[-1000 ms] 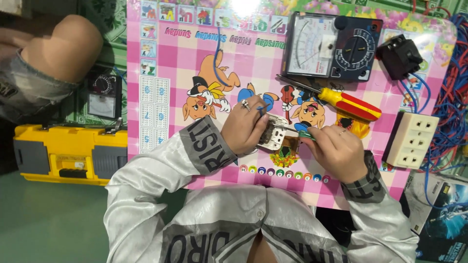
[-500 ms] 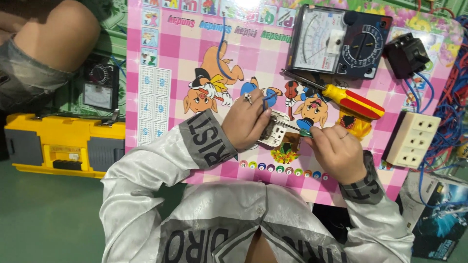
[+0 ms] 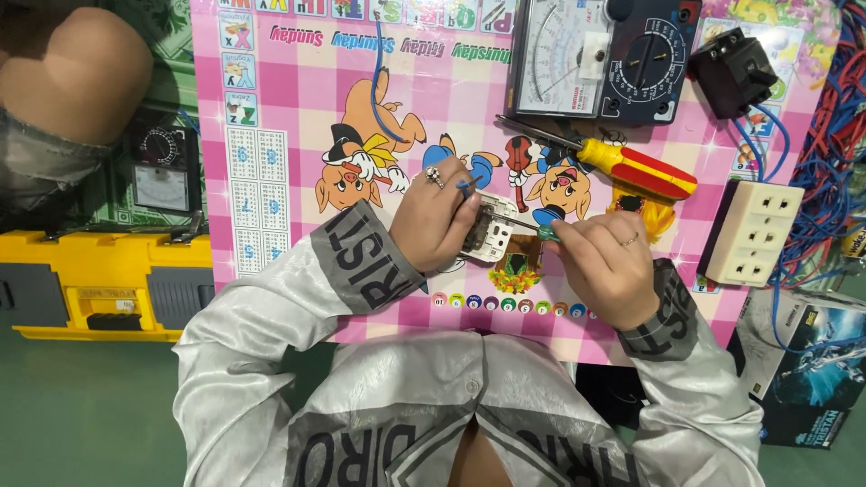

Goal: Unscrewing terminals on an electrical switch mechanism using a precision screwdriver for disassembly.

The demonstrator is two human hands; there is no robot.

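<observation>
My left hand (image 3: 435, 216) grips a small white socket part (image 3: 490, 236) and pinches a thin blue wire (image 3: 379, 99) against it, over the pink cartoon mat (image 3: 289, 180). A ring sits on one left finger. My right hand (image 3: 606, 267) holds a small screwdriver with a green handle (image 3: 547, 232); its thin shaft points left into the white part. Both hands are close together at the middle of the mat. Grey patterned sleeves cover both arms.
A red and yellow screwdriver (image 3: 636, 169) lies right of the hands. An analog multimeter (image 3: 603, 56) and a black block (image 3: 731, 70) sit at the far edge. A cream outlet strip (image 3: 754, 233) lies right. A yellow toolbox (image 3: 99, 281) stands left beside another person's knee (image 3: 77, 72).
The view has shifted slightly. My hands stay on the white part and small screwdriver, with only small adjustments.
</observation>
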